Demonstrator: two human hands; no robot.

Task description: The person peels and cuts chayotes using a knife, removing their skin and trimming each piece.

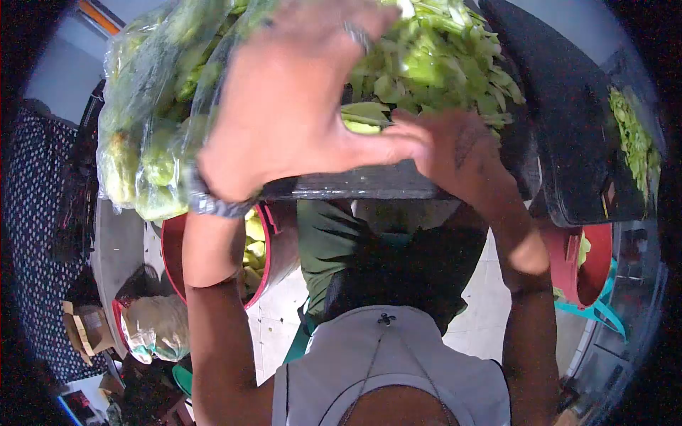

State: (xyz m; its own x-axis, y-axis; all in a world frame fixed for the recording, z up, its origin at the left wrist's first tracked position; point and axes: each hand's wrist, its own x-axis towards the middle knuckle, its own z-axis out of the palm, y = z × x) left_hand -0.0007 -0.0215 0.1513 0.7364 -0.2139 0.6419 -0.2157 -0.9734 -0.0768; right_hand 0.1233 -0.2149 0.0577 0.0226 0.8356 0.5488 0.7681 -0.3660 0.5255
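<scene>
My left hand [284,99] is raised close to the camera, blurred, with its fingers stretched forward and the thumb out to the right. It wears a ring and a dark wristband [220,206]. The tip of its thumb overlaps my right hand [451,145]; whether they touch I cannot tell. My right hand is curled closed over the near edge of the black work surface [369,183], and what it holds, if anything, is hidden. Between the hands lie pale green vegetable pieces [364,117]. Behind them spreads a heap of chopped green vegetable [444,67].
A clear plastic bag of whole green vegetables [153,128] stands at the left. Below it is a red bucket [264,245] with pale green pieces inside. On the right are a black surface [568,106] with green shreds [629,135] and another red bucket [597,266].
</scene>
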